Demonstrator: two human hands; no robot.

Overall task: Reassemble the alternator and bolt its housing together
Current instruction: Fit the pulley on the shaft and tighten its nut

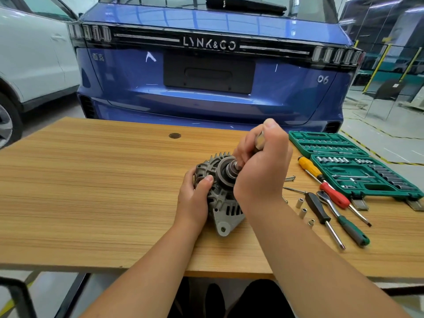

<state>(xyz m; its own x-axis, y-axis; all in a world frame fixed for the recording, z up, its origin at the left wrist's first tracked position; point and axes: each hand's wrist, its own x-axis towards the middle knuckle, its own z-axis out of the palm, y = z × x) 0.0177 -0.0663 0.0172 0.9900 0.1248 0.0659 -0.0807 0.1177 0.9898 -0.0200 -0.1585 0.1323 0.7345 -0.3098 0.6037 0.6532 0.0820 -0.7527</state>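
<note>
We are viewing a grey cast-metal alternator (221,198), looking matt and rough, on a tan wood-grain tabletop (91,191) showing a smooth, low sheen. A green moulded-plastic socket case (358,166) is holding shiny metal sockets; a glossy blue painted car body (206,88) is reflecting light.

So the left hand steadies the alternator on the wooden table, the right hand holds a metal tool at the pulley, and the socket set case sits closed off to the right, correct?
Not quite. The head view shows the green socket set case lying open, its sockets and bits exposed. The rest holds: the left hand steadies the alternator on the wooden table, and the right hand holds a metal tool at the pulley.
</note>
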